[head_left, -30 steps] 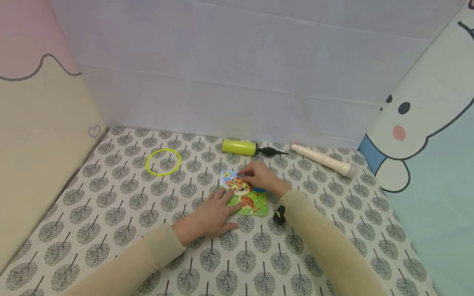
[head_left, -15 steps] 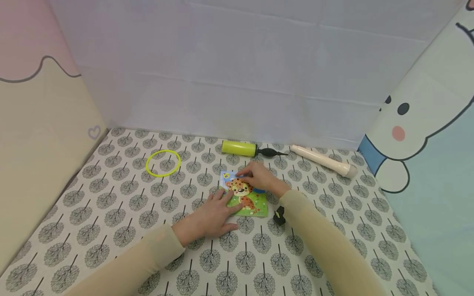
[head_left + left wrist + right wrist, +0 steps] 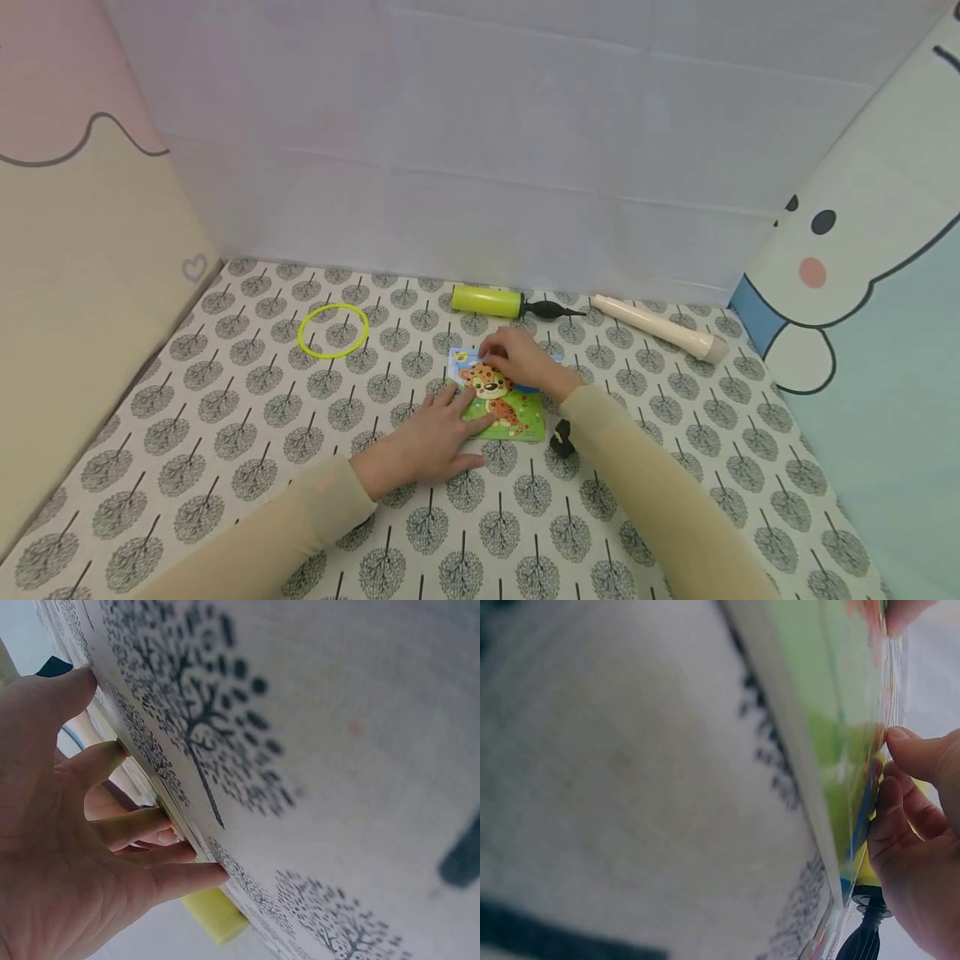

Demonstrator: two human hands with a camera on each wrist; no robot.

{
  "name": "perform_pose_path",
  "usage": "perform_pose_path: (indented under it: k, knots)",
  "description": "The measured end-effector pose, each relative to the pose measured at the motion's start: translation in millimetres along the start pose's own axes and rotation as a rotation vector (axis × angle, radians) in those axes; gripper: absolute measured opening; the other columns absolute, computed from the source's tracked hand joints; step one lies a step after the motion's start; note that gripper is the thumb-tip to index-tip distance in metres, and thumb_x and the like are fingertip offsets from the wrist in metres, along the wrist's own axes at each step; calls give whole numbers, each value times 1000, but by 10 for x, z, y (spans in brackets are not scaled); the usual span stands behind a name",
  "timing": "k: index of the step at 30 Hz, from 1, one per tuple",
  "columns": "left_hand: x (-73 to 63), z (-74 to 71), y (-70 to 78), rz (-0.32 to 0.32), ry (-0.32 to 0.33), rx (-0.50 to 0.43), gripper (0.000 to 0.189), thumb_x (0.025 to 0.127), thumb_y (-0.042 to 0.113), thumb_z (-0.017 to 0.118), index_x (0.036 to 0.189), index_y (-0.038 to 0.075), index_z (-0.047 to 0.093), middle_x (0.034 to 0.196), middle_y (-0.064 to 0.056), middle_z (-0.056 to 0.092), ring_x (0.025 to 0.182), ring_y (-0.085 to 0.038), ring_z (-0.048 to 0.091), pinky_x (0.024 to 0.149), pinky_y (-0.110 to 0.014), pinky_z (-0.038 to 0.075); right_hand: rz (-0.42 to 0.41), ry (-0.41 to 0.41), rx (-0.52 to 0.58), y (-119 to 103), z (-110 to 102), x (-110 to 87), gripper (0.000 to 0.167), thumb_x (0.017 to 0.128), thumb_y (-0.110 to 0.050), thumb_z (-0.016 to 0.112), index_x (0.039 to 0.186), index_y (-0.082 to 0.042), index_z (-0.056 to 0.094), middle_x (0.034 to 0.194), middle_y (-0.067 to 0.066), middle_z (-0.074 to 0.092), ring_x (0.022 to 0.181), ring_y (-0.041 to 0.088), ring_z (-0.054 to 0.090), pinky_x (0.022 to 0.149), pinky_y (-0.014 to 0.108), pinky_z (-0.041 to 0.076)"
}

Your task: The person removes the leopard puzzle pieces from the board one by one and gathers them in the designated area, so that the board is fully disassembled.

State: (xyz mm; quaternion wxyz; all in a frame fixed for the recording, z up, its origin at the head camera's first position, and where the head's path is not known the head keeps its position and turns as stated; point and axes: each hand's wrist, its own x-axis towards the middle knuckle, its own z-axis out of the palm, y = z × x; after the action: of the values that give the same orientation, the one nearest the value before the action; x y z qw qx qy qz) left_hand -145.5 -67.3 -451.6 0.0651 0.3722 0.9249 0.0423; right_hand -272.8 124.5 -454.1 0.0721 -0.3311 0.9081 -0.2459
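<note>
A square jigsaw puzzle (image 3: 525,412) with a cartoon leopard on green and blue lies flat on the patterned cloth. My left hand (image 3: 435,433) rests spread out, its fingertips on the puzzle's left part. At the upper part, my right hand (image 3: 521,360) has thumb and fingers bent and pinches at the picture. In the right wrist view, the right hand (image 3: 922,810) meets the glossy face of the puzzle (image 3: 821,712) with thumb and fingertips. What lies under the right palm is hidden. The left wrist view shows the left hand (image 3: 97,825) with fingers spread apart.
A yellow-green hand pump (image 3: 487,302) with a black nozzle lies behind the puzzle. A white flashlight-like stick (image 3: 660,327) lies at the back right, a yellow ring (image 3: 333,331) at the left. A small black object (image 3: 561,439) lies beside the right sleeve.
My right hand has shifted slightly at the puzzle's top, and a blue strip shows beyond its right side. The small black object has turned a little. My left hand stays in place.
</note>
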Motion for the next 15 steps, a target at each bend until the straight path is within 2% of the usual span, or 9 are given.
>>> perform_pose_path:
  k: [8, 15]
  knots:
    - [0, -4, -6, -1, 1, 1, 67, 92, 61, 46, 148, 26, 38, 151, -24, 24, 133, -50, 22, 98, -65, 33, 29, 6, 4, -46, -1, 20, 8, 94, -14, 62, 99, -12, 68, 90, -2, 59, 83, 14, 55, 78, 34, 46]
    - [6, 2, -2, 0, 3, 8, 66, 92, 62, 46, 148, 28, 38, 150, -23, 24, 133, -49, 23, 98, -64, 33, 75, 3, 93, -37, -4, 25, 10, 95, -15, 61, 102, -11, 68, 90, -4, 63, 80, 12, 58, 76, 32, 48]
